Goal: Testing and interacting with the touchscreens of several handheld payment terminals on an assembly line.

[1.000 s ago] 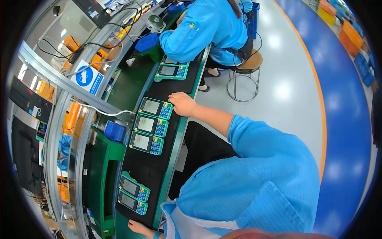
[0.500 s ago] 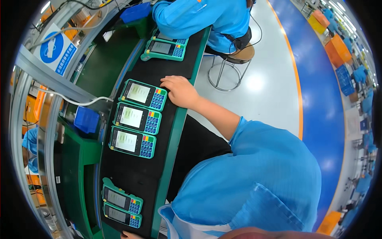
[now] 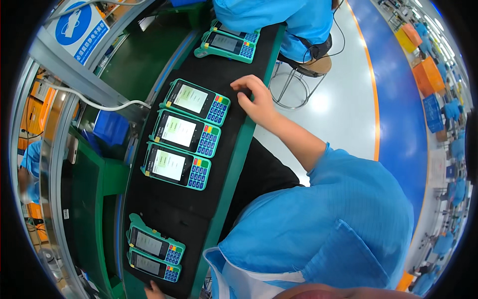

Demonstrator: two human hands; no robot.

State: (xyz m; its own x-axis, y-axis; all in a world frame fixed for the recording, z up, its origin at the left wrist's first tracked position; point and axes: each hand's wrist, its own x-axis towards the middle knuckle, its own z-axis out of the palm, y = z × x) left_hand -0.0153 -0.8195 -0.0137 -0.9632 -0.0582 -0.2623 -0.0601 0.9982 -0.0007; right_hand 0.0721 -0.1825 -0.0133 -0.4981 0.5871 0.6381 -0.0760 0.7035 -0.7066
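Observation:
Three teal card payment terminals with lit screens lie side by side on a black belt: the top one [image 3: 196, 101], the middle one [image 3: 184, 133] and the lower one [image 3: 177, 166]. My right hand [image 3: 256, 102] hovers by the belt's edge beyond the top terminal's keypad, its thumb and forefinger apart and nothing between them. Two more terminals with dim screens, one [image 3: 156, 246] beside the other [image 3: 153, 266], lie at the lower left. Just below them my left hand [image 3: 155, 291] shows only its fingers, stretched out at the picture's edge; the rest is hidden.
Further along the black belt [image 3: 189, 209], two terminals [image 3: 230, 44] lie near a co-worker's blue sleeve [image 3: 259, 12]. A blue bin [image 3: 111, 127] and a metal post [image 3: 74, 65] stand behind the belt. A round stool [image 3: 313, 67] is at the upper right.
My right hand has moved away from beside the top terminal, and its thumb and forefinger have spread. My view has shifted. The terminals keep their arrangement.

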